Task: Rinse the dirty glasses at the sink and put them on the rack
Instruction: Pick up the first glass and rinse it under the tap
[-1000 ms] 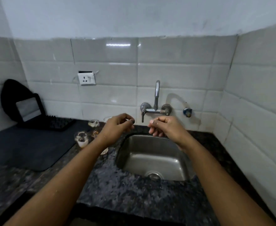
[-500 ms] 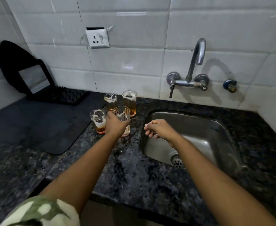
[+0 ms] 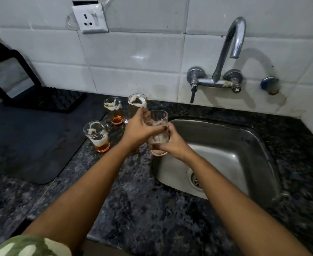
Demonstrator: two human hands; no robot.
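Both hands meet on one ribbed glass (image 3: 158, 126) at the left edge of the sink (image 3: 244, 145), lifted off the dark speckled stone surface (image 3: 142, 209) and standing roughly upright with its mouth up. The left hand (image 3: 139, 129) has its grip curled round the upper part of the glass from the left, the thumb lying across the near face and the fingers hooked over the far side near the rim. The right hand (image 3: 172, 143) has its grip wrapped round the lower part and base from the right, so the glass is pinched between the two hands. White foamy residue clings to the inside of the glass wall. Three more dirty glasses stand on the surface to the left of the sink: the nearest glass (image 3: 96, 135) sits beside a dark mat (image 3: 32, 141) and shows white scum with orange liquid at its bottom; the middle glass (image 3: 114, 110) stands farther back, also with orange liquid at its base; the rear glass (image 3: 136, 104) is just behind the left hand and partly hidden by it. A black rack (image 3: 44, 100) with rows of pegs rests at the back of the mat against the tiled wall, well apart from the held glass. The chrome tap (image 3: 229, 43) arches from the wall above the sink, and no water shows at its spout. A white socket (image 3: 90, 19) is set in the tiles above the glasses. A patterned sleeve (image 3: 30, 246) shows at the lower left corner.
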